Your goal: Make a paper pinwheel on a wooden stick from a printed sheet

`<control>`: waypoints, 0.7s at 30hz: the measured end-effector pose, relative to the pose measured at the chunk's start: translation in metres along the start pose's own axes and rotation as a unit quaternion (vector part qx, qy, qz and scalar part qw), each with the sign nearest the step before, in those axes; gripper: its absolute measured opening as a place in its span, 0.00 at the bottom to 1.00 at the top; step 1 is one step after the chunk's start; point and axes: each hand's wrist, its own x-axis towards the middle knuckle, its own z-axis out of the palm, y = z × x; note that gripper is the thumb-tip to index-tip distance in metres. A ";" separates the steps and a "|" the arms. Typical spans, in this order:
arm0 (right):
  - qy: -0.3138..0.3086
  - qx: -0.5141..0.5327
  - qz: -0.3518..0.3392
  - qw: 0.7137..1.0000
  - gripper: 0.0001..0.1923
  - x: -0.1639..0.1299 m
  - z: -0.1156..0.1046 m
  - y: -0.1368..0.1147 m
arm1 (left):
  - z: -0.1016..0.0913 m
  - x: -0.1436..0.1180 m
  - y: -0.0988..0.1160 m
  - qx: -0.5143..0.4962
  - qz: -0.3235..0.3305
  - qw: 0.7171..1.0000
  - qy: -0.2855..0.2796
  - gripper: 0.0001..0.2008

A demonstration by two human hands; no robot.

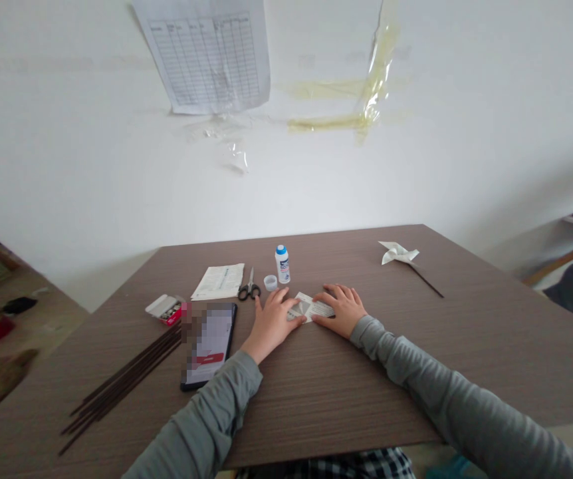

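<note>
Both hands lie flat on a small folded paper (310, 308) in the middle of the tabletop (316, 386). The left hand (270, 321) presses its fingertips on the paper's left edge, and the right hand (342, 307) covers the right part, fingers spread. Neither grip is closed around anything; the fingers are stretched out, palms down, apparently to hold the sheet still and flatten a crease.

Just beyond the hands stand a glue bottle (282, 264) with a blue cap, a small round lid (270, 282) beside it, scissors (249, 289) and a printed sheet (219, 281), all within easy reach. To the left lie a phone (210, 344), face up where it can be read, a small box (165, 309) and a bundle of thin dark sticks (119, 386). Far right, set well apart, rests a paper pinwheel (397, 253) on a stick
</note>
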 end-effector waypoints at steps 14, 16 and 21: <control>-0.024 0.012 0.061 0.998 0.33 0.006 -0.002 -0.015 | -0.003 0.003 0.000 0.010 -0.003 1.000 -0.012 0.24; -0.030 0.019 0.063 0.997 0.32 0.007 -0.005 -0.014 | -0.003 0.003 0.000 0.021 -0.006 1.000 -0.013 0.25; -0.039 0.030 0.058 0.997 0.31 0.008 -0.013 -0.007 | -0.003 0.004 -0.003 0.026 0.001 0.999 -0.024 0.27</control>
